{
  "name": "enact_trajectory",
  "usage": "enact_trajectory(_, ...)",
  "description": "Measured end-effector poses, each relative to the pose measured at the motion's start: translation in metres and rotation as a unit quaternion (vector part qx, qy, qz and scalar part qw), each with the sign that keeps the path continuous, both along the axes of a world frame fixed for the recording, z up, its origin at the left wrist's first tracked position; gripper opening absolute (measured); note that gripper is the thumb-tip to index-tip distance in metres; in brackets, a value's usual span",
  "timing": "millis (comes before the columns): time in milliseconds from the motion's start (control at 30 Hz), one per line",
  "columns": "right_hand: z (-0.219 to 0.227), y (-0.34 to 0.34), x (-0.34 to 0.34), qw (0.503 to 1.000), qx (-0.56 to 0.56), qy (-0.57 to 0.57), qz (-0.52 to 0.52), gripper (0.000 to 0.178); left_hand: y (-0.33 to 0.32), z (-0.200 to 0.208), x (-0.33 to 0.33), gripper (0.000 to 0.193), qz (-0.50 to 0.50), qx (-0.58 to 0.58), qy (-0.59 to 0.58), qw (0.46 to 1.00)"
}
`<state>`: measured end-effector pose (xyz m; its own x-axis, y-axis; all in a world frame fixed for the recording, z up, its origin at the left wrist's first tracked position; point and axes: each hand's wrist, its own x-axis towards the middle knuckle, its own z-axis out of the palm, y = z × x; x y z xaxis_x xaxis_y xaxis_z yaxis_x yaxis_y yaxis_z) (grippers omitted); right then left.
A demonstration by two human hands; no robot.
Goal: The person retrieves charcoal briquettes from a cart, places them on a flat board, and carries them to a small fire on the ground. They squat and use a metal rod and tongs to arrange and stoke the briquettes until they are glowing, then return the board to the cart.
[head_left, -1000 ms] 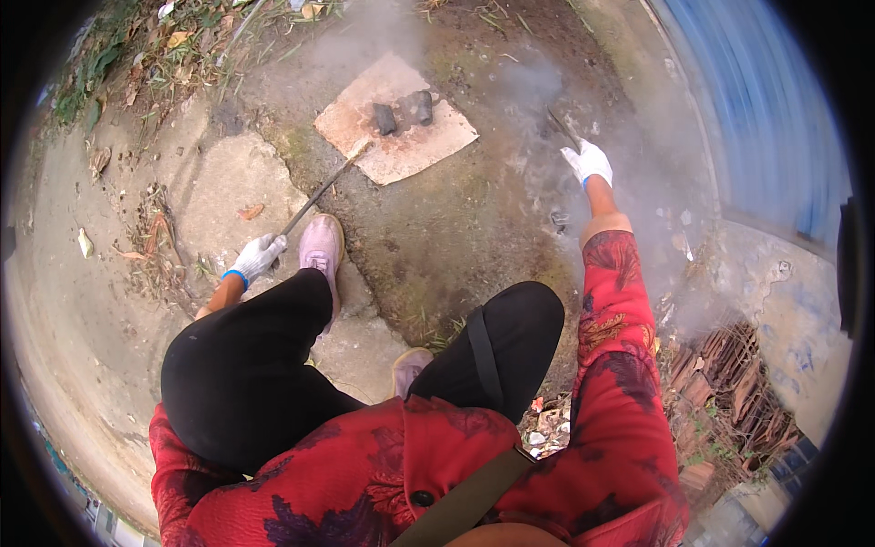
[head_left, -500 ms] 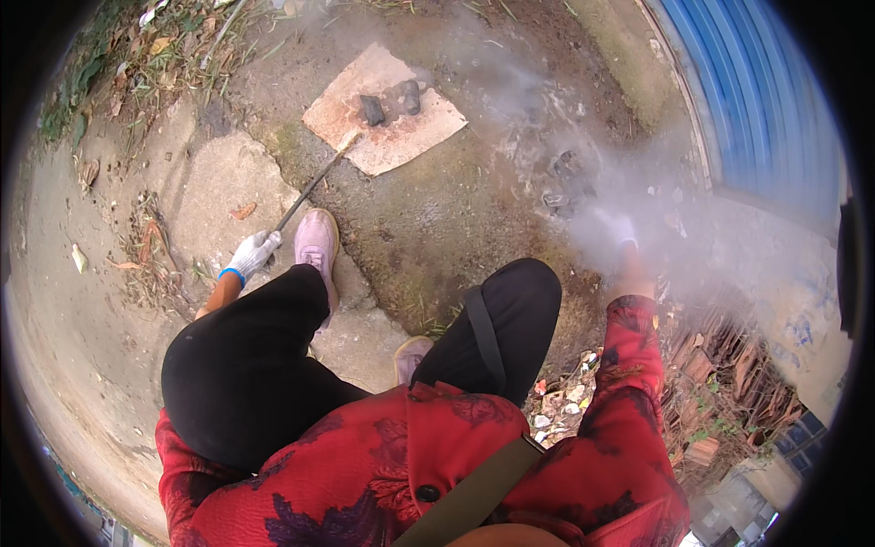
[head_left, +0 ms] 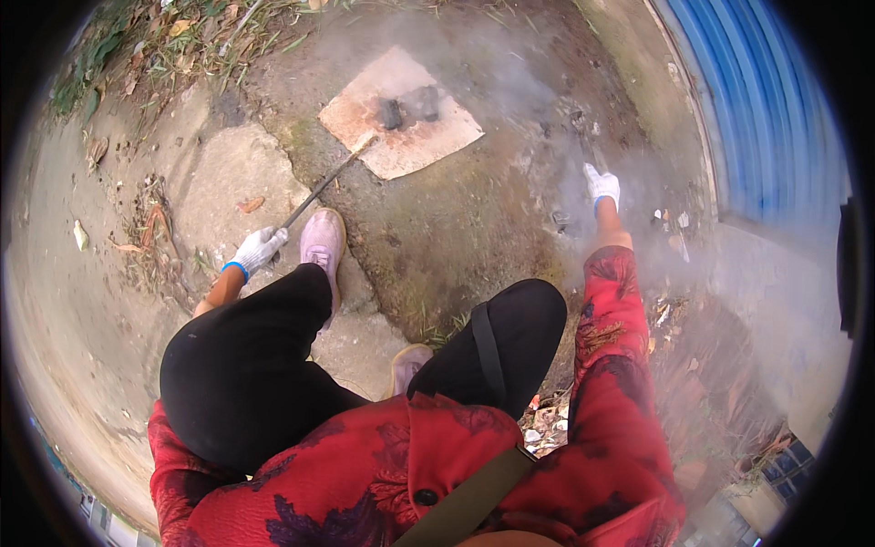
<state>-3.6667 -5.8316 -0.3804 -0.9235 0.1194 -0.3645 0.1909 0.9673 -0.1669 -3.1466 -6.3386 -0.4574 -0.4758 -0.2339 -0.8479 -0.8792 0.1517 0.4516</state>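
My left hand (head_left: 259, 248), in a white knit glove with a blue cuff, is closed around a thin dark rod (head_left: 321, 187). The rod's pale, wider tip is at the near left edge of a square, rust-stained board (head_left: 415, 164). Two dark lumps, like charcoal, lie on that board; the left lump (head_left: 390, 114) shows clearer than the right lump (head_left: 426, 103), which smoke veils. My right hand (head_left: 602, 185), gloved the same way, reaches forward low over ash-strewn ground with its fingers curled. Haze hides what, if anything, it grips.
Smoke (head_left: 565, 196) drifts across the right side and over the board. Dark chunks (head_left: 560, 219) and pale scraps lie near my right hand. A blue corrugated panel (head_left: 756, 100) stands at the far right. Dry leaves and grass (head_left: 182, 41) cover the far left. A flat stone slab (head_left: 239, 169) lies left of the board.
My right hand has moved forward and slightly left, out of the thickest smoke. Smoke has spread toward the board and lower right. My left hand keeps its hold on the rod.
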Motion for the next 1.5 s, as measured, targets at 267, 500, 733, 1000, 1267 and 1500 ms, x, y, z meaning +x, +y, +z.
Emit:
enact_trajectory(267,0.017,0.03,-0.022,0.99,0.081,0.105,0.052,0.077,-0.001,-0.004,0.002,0.046,0.008,0.008,0.018,1.0)
enact_trajectory(500,0.022,0.175,0.059,0.994,0.092,-0.008,0.052,0.073,-0.001,-0.002,0.0,0.045,0.019,0.021,0.006,1.0)
enact_trajectory(733,0.005,0.164,0.079,0.994,0.097,-0.031,0.033,0.078,0.0,0.002,-0.002,0.046,0.023,0.019,0.002,1.0)
enact_trajectory(1000,0.009,0.132,0.066,0.946,0.149,-0.126,0.258,0.069,0.001,-0.001,0.0,0.047,0.009,0.01,0.004,1.0)
enact_trajectory(1267,0.0,0.11,0.077,0.995,-0.08,-0.04,-0.054,0.067,0.001,-0.003,0.002,0.047,0.012,0.014,0.016,1.0)
enact_trajectory(1500,-0.017,0.026,-0.009,0.989,0.096,0.037,0.107,0.068,0.002,0.0,0.002,0.049,0.008,0.003,0.022,1.0)
